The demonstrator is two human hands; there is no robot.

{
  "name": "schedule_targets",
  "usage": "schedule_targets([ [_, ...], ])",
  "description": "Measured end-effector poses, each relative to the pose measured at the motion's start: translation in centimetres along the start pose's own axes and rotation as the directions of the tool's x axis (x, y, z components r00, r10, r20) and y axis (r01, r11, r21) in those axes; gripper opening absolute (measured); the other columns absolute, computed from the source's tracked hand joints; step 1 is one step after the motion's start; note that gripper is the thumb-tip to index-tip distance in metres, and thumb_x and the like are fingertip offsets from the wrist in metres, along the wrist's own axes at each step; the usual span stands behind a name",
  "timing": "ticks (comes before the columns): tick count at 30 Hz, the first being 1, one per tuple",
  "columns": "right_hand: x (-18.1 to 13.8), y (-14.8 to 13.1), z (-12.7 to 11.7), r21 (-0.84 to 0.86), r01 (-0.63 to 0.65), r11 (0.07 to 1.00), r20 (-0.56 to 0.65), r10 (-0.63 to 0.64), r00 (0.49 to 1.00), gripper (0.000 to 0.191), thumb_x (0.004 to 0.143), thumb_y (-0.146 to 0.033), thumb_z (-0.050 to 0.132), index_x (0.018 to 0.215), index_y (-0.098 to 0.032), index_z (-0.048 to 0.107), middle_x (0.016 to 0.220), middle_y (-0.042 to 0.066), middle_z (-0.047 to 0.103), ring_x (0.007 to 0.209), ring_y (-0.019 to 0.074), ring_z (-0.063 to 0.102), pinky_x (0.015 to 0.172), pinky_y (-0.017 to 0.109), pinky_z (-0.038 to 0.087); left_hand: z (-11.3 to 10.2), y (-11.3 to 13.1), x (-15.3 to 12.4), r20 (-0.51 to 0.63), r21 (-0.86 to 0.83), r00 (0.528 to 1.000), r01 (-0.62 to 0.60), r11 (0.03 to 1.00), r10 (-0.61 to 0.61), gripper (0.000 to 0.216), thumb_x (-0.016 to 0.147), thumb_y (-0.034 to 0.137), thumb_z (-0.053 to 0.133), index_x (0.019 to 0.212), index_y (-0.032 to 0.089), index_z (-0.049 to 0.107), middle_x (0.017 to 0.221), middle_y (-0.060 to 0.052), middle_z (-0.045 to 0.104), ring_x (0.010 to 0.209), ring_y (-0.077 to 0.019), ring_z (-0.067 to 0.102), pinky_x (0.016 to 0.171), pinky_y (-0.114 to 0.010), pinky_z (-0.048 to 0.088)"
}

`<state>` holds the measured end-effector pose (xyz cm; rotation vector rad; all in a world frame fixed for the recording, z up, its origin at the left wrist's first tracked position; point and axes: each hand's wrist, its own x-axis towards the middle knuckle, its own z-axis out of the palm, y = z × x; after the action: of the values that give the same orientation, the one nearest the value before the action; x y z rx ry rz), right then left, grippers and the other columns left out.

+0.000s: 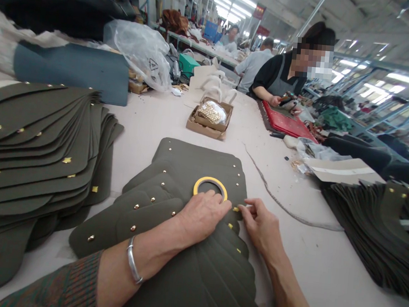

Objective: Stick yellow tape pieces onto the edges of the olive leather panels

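Observation:
My left hand [204, 218], a silver bangle on its wrist, is closed on the near rim of a roll of yellow tape [199, 182]. The roll rests over a fanned stack of dark olive panels [204, 160] with gold-coloured studs along their edges. My right hand [264, 228] is closed at the right edge of the stack, thumb and forefinger at a panel's corner. Right beside those fingertips sits a small piece of yellow tape [236, 209]. More yellow bits mark the panel edges below. My left palm and the fingertips under it are hidden.
Another fanned pile of olive panels [46, 159] lies at left, and a further bundle [373, 230] at right. Beyond the stack stands a cardboard box [206, 130] of gold studs. A cord [272, 193] crosses the table. A co-worker [283, 74] handles something over a red board [289, 122].

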<state>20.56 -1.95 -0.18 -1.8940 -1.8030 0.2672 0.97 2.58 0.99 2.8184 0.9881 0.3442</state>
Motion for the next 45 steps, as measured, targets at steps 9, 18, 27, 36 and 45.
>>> schedule_targets([
  [9,-1.0,1.0,-0.1,-0.267,0.547,0.793,0.197,-0.511,0.837,0.029,0.089,-0.007,0.042,0.107,-0.014,0.063,0.101,0.012,0.066,0.092,0.0221,0.060,0.084,0.035,0.051,-0.1,0.0,0.0,0.014,-0.020,1.000,0.020,1.000,-0.020,0.014,0.092,0.014,0.041,0.093,0.019,0.053,0.090,-0.005,0.059,0.085,-0.0222,0.054,0.068,-0.033,0.050],
  [18,1.3,-0.4,0.1,-0.254,0.162,0.954,0.243,-0.099,0.965,0.022,0.088,-0.019,0.051,0.091,-0.019,0.073,0.086,0.007,0.072,0.079,0.0204,0.067,0.074,0.031,0.051,0.1,-0.2,-0.1,-0.034,-0.019,0.999,0.004,1.000,-0.005,0.013,0.090,0.013,0.042,0.095,0.019,0.053,0.090,-0.005,0.060,0.082,-0.0210,0.055,0.065,-0.031,0.049],
  [27,-0.4,-0.4,-0.7,-0.033,0.078,0.996,0.258,-0.067,0.964,0.021,0.087,-0.028,0.051,0.082,-0.023,0.071,0.082,0.002,0.070,0.076,0.0173,0.065,0.071,0.029,0.046,-1.2,-2.0,0.3,-0.264,-0.199,0.964,-0.046,0.979,-0.009,0.021,0.093,0.013,0.039,0.104,0.021,0.055,0.093,-0.002,0.063,0.090,-0.0175,0.059,0.079,-0.028,0.050],
  [36,-0.3,-1.3,-2.3,0.202,0.018,0.979,0.290,-0.077,0.954,0.020,0.087,-0.026,0.052,0.090,-0.022,0.072,0.086,0.002,0.073,0.078,0.0180,0.067,0.069,0.029,0.051,-0.7,-1.9,0.1,-0.243,-0.356,0.969,-0.136,0.924,0.049,0.031,0.094,0.017,0.041,0.123,0.023,0.051,0.105,-0.004,0.067,0.101,-0.0166,0.063,0.089,-0.031,0.052],
  [45,0.2,-3.1,0.4,0.174,0.423,0.889,-0.185,-0.393,0.901,0.014,0.089,-0.014,0.051,0.095,-0.020,0.063,0.089,0.005,0.068,0.083,0.0154,0.064,0.075,0.028,0.051,-0.4,-1.7,0.1,-0.231,-0.364,0.972,-0.129,0.923,0.045,0.041,0.092,0.016,0.044,0.132,0.018,0.037,0.122,-0.009,0.062,0.111,-0.0195,0.060,0.092,-0.035,0.051],
])
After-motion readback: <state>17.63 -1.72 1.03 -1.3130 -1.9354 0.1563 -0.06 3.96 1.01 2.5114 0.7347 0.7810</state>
